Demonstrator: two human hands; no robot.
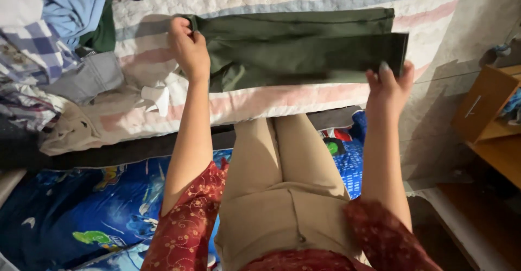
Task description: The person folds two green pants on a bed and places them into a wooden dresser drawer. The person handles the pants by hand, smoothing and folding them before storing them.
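1. Far left: a loose heap of clothes (49, 59) on the quilted bed cover (304, 94), checked, blue and grey pieces piled together, with a beige garment (76, 124) trailing toward the bed's edge. Close enough to the work to snag or get dragged along if the green cloth slides that way.
2. Left hand (188, 48): fingers (182, 32) closed around the left end of the dark green garment (296, 48), pinching the top layers at the fold. Grip looks high and narrow, so a lower layer could slip free and spoil the fold.
3. Centre: dark green garment stretched flat across the bed cover between the two hands, folded lengthwise, wrinkled near the left end. Creases likely to set in if pressed down unsmoothed.
4. Right hand (388, 86): fingertips curled over the right end's lower corner, thumb hidden beneath, hold shut on the cloth. Upper edge on that side not held; likely to sag or skew if lifted.
5. Below: beige trousers (282, 195) on the person, blue patterned sheet (81, 211) underfoot.
6. Far right: wooden cabinet (488, 113) well apart from the bed.
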